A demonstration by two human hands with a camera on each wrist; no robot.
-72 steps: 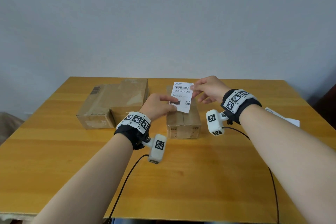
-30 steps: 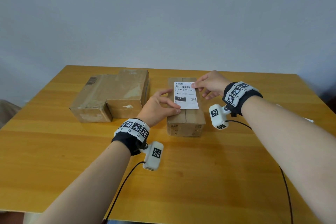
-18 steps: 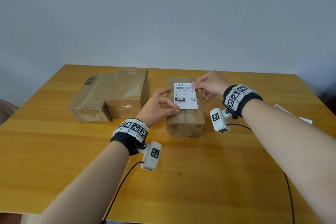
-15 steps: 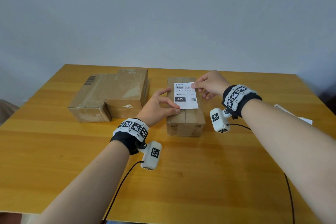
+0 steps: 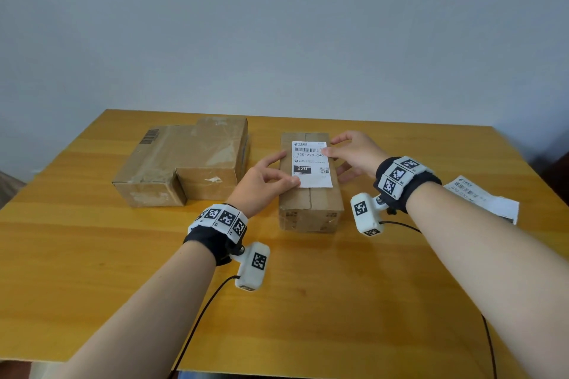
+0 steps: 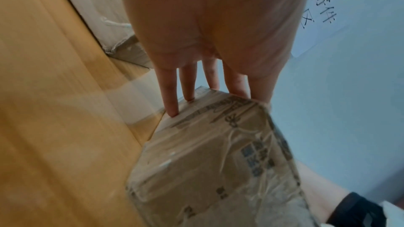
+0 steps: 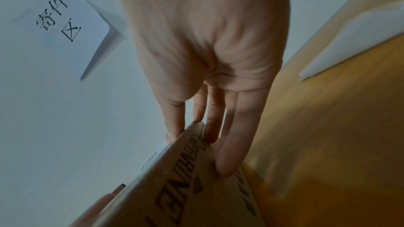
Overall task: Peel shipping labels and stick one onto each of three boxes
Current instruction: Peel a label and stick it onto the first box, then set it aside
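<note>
A white shipping label [image 5: 311, 163] lies flat on top of the small cardboard box [image 5: 311, 200] at the table's centre. My left hand [image 5: 264, 181] presses its thumb on the label's near left corner. Its straight fingers [image 6: 170, 96] touch the left side of the small cardboard box [image 6: 218, 161]. My right hand [image 5: 354, 154] presses its thumb on the label's far right corner. Its straight fingers [image 7: 231, 144] lie along the right side of the small cardboard box [image 7: 196, 187]. Two more boxes stand together at the left: a flat box [image 5: 147, 166] and a taller box [image 5: 215, 157].
More label sheets [image 5: 483, 197] lie on the wooden table [image 5: 308, 301] to the right of my right forearm. A paper sign [image 7: 59, 20] with writing hangs on the wall behind. Cables run back from both wrist cameras across the table's front.
The label has come down from held in the air to flat on the small box. Both hands stopped pinching it and now press its corners, fingers spread along the box sides.
</note>
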